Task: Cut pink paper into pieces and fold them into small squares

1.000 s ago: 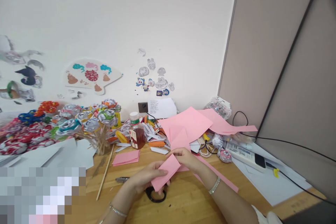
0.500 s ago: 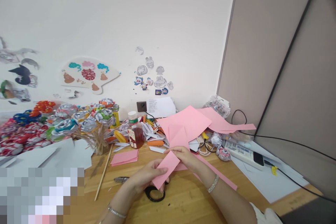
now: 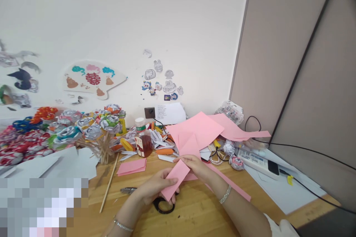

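I keep 1 rectangular piece of pink paper (image 3: 179,173) in my grasp above the varnished wooden tabletop (image 3: 200,218); clock directions run from this piece, 12 o'clock being away from me. My left hand (image 3: 158,186) comes in at about 8 o'clock and clasps it, thumb laid flat across the upper face, fingers underneath. My right hand (image 3: 195,165) comes from the 4 o'clock side, fingers bent round the far end and gripping there; its thumb is hard to make out. Each wrist wears 1 silvery bracelet.

At 7 o'clock, just beside my left fingers, lies a black looped handle (image 3: 164,212); a grey metal tip (image 3: 128,190) shows beyond my left wrist at 9 o'clock, the span between hidden. Also around 9 o'clock are a small stack of pink paper rectangles (image 3: 131,167) and a thin wooden stick (image 3: 109,183). A clear bottle of reddish-brown liquid with a white cap (image 3: 143,144) stands upright at 10 o'clock. A large pink paper sheet (image 3: 201,126) spreads at 1 o'clock, and a crumpled pink-and-white paper flower (image 3: 237,163) sits near 3 o'clock.
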### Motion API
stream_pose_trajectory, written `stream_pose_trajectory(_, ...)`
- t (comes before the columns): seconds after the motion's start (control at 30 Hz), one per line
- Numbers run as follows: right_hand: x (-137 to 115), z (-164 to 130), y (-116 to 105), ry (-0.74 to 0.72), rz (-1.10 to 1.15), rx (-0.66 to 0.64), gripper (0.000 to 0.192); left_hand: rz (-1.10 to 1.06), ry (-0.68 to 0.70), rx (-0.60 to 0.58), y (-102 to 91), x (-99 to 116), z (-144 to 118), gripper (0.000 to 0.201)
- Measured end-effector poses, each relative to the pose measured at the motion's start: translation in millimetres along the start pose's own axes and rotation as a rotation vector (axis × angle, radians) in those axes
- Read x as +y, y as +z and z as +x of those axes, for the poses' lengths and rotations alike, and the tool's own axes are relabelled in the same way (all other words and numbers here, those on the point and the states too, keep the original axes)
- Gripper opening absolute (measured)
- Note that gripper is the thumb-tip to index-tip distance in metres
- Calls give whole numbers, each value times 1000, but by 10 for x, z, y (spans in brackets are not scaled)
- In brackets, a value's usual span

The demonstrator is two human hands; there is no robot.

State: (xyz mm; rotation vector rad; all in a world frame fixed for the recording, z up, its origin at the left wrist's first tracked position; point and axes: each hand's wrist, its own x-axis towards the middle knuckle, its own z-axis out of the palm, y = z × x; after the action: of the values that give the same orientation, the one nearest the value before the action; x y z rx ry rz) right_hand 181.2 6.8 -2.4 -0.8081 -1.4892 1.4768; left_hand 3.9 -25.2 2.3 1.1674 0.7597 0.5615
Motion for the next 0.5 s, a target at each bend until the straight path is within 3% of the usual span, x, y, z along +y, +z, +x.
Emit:
stream_pose_trajectory(0.3, 4, 19, 6, -24, 19, -34, 33, 21, 8, 35, -1, -13, 16, 35)
stream_pose_trajectory(0.5, -50, 18, -26, -30, -100, 7, 35, 50, 21, 87, 3, -12, 29, 35)
